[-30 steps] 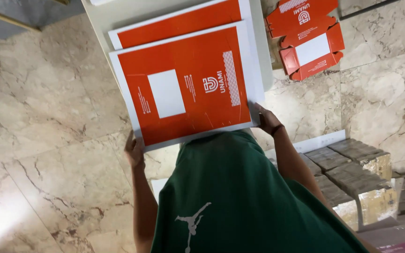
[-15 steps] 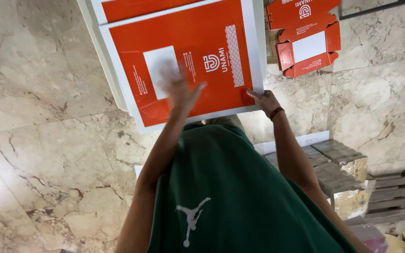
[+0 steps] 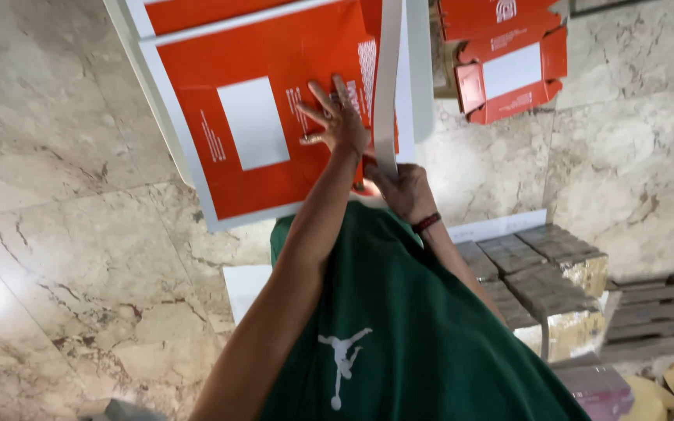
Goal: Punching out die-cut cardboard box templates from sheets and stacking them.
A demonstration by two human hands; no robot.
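Note:
A flat orange cardboard box blank (image 3: 251, 179) with a white rectangle on it lies in front of me on a white surface. My left hand (image 3: 338, 118) rests flat on its right part, fingers spread, holding nothing. My right hand (image 3: 401, 189), with a dark wristband, grips the near end of the blank's right side flap (image 3: 388, 78). That flap stands up on edge, showing its white underside. My green shirt hides the blank's near edge.
A second orange blank (image 3: 212, 12) lies just beyond the first. Folded orange boxes (image 3: 512, 70) sit on the marble floor at the upper right. Brown wrapped packs (image 3: 544, 269) are stacked at the right, beside a wooden pallet (image 3: 657, 312).
My left hand moved from the blank's left edge across to its right part and now presses flat. My right hand has lifted the right flap upright.

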